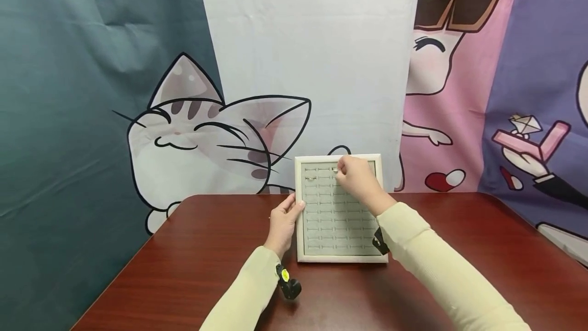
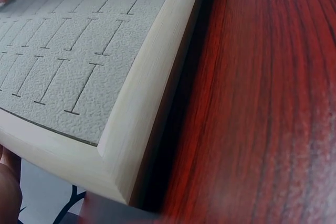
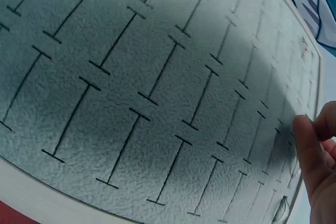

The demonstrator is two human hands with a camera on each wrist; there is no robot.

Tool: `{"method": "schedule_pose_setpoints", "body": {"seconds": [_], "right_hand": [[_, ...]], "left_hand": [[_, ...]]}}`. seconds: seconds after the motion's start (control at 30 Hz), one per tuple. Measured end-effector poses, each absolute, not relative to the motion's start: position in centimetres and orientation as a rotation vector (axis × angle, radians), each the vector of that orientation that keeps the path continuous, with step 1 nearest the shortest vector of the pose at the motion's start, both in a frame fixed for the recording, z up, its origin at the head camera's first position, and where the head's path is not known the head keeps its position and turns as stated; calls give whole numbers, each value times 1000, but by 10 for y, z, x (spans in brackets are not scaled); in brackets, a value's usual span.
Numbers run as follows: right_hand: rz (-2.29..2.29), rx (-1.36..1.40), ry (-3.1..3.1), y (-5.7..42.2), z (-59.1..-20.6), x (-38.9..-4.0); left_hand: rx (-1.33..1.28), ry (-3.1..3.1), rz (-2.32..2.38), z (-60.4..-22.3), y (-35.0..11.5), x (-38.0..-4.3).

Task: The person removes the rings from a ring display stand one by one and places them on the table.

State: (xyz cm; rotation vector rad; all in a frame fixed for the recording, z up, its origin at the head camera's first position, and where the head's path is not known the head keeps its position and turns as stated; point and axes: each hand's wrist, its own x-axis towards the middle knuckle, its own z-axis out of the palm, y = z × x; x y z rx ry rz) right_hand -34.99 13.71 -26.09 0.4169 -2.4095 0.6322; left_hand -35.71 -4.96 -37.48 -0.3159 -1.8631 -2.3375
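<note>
We see the left hand (image 1: pixel 282 220) clamped on the slotted board (image 1: pixel 339 218), which stands on the desk (image 1: pixel 206 275); should that grip slacken, it may tip. Next comes a seated ring (image 1: pixel 311 178), then, at the top row, seemingly a small band (image 1: pixel 335 169) pinched by the right hand (image 1: pixel 360 178); pushed askew, it could slip and drop.

A cartoon-printed backdrop (image 1: pixel 303 29) hangs behind a reddish-brown table (image 1: pixel 193 249).

Cream-framed grey slotted board (image 1: pixel 326 224), near-upright on the red-brown table (image 1: pixel 206 269), small rings (image 1: pixel 311 178) near its top.
</note>
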Motion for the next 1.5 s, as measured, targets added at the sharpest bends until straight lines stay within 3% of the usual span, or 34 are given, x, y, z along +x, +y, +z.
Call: {"method": "schedule_pose_setpoints", "body": {"seconds": [0.63, 1.5], "right_hand": [[253, 502, -2420, 129, -263, -346], [621, 567, -2190, 150, -285, -358]], "left_hand": [[-325, -1840, -2351, -373, -47, -358], [-328, -1836, -2341, -376, -49, -357]]}}
